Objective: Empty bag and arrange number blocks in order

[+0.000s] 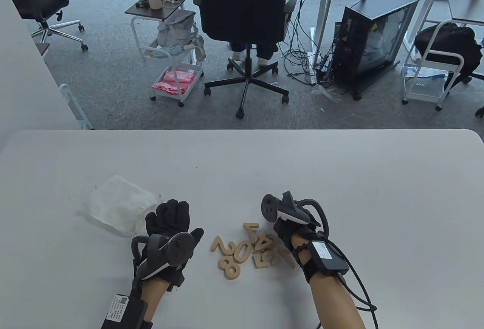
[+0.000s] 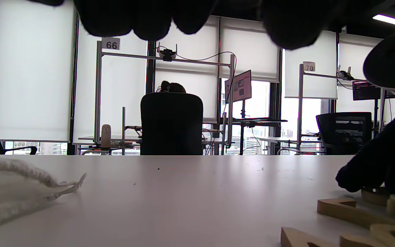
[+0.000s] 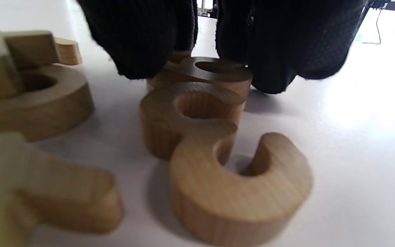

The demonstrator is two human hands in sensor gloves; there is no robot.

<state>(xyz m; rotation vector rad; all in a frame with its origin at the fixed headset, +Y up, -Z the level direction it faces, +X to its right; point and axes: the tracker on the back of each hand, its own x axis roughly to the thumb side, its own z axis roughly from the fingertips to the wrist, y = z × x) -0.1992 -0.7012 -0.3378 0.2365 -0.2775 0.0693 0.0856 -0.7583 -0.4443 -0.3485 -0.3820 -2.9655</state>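
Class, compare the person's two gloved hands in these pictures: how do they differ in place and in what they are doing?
The left hand lies beside the white bag, fingers extended, holding nothing; the right hand reaches into the pile of wooden number blocks, fingertips at a block. The left is clear of the blocks; the right overlaps them. Both wear black gloves with trackers.

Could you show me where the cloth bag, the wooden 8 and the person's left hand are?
Bag (image 1: 121,204), table view, middle of the white cloth.
8 (image 1: 229,266), table view, waist between its two loops.
Left hand (image 1: 172,223), table view, back of the black glove.
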